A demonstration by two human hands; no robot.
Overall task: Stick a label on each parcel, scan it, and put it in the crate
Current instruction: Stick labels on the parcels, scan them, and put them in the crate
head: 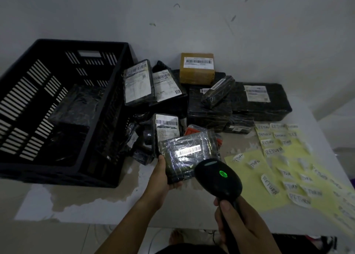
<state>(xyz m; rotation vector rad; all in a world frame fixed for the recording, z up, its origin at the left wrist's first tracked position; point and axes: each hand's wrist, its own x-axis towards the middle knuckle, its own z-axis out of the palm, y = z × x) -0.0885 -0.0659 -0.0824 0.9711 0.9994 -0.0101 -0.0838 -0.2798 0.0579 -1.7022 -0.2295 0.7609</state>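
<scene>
here, nearest the camera, the right hand (238,223) has its fingers (227,208) clamped round the handle of a black barcode scanner (218,177), whose top shows a green light. just left of the scanner, the left hand (163,176) holds a small black wrapped parcel (187,154) from below, fingers closed on its lower left edge, its barcode strip lit bright by the scanner. right of the scanner, yellow sheets (255,184) of white "return" labels (269,184) lie spread over the surface (115,201). left of the scanner and farther back stands the black slotted crate (25,119), with dark wrapped parcels lying in its bottom. beyond the scanner, against the wall, a heap of black parcels (209,109) waits, several bearing white barcode labels, and a brown box (196,69) sits on top at the back.
</scene>
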